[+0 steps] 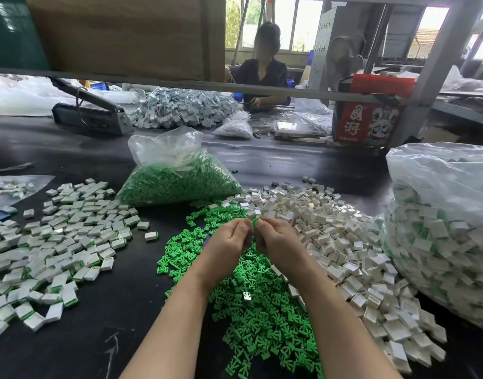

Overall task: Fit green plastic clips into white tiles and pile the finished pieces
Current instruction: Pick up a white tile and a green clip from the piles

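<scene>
Green clips [251, 310] heaped under both hands | left hand [229, 236], right hand [275, 239] — fingers curled, touching; contents hidden | red box [367, 124] — Chinese characters, unreadable

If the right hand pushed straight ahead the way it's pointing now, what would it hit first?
Probably the heap of white tiles just beyond the right hand, where it borders the loose green clips; depth is hard to judge, so it might clear them.

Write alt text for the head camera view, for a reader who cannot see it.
Two hands, left hand and right hand, meet with curled fingers above a heap of green clips on a black table; what they hold is hidden. Loose white tiles lie right, finished pieces left, and a bag of green clips stands behind.
</scene>
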The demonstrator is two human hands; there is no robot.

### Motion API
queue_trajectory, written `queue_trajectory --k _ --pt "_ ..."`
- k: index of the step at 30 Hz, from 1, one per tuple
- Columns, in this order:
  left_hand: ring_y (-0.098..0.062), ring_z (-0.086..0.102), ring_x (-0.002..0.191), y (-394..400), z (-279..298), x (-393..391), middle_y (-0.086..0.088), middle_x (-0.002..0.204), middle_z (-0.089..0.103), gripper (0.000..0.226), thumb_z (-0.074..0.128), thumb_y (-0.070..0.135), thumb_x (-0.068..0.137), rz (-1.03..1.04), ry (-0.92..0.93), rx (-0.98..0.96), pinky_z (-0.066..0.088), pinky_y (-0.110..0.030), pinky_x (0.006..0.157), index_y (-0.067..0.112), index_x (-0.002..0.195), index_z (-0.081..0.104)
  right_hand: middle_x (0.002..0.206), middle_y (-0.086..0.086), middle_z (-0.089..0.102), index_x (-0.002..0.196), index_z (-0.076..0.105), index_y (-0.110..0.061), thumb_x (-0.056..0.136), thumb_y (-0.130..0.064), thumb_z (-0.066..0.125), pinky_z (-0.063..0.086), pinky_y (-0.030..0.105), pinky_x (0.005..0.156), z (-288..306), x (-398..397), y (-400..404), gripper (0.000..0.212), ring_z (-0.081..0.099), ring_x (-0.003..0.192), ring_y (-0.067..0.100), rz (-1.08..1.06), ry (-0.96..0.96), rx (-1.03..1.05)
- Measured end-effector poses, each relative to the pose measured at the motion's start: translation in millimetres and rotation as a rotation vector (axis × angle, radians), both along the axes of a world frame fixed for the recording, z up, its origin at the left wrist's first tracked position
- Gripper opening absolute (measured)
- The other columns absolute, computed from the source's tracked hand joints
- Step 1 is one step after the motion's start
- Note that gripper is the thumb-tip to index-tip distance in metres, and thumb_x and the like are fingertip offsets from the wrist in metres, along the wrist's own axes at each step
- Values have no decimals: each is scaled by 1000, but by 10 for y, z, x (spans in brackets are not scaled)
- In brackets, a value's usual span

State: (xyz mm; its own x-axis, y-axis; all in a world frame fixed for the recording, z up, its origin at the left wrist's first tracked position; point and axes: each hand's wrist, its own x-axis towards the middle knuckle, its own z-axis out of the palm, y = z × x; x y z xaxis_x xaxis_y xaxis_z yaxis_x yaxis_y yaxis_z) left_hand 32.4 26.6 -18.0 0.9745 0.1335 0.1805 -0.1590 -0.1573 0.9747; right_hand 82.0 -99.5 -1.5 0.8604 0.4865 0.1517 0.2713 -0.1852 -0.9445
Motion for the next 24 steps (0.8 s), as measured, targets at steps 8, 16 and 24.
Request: queue_trajectory --k 8,16,24 --pt "-25 49 77 9 -22 25 -12 79 55 33 39 22 106 -4 32 -44 45 -47 83 1 88 57 63 -2 50 63 47 -19 102 -19 38 39 42 63 -2 -29 44 40 44 60 16 -40 -226 -198" --pt "-22 69 99 -81 -63 63 -13 101 72 31 36 18 107 48 26 14 55 -32 88 10 101 66 81 6 65 81 61 -11 105 -29 29 45 37 68 -61 -55 86 44 58 75 22 -120 -313 -319" --pt "-3 63 81 -202 -77 81 0 89 68 32 37 14 106 115 -44 106 47 -13 74 18 89 63 81 13 66 71 55 -15 102 -28 27 46 40 69 -105 -54 78 44 58 76 28 -192 -321 -333"
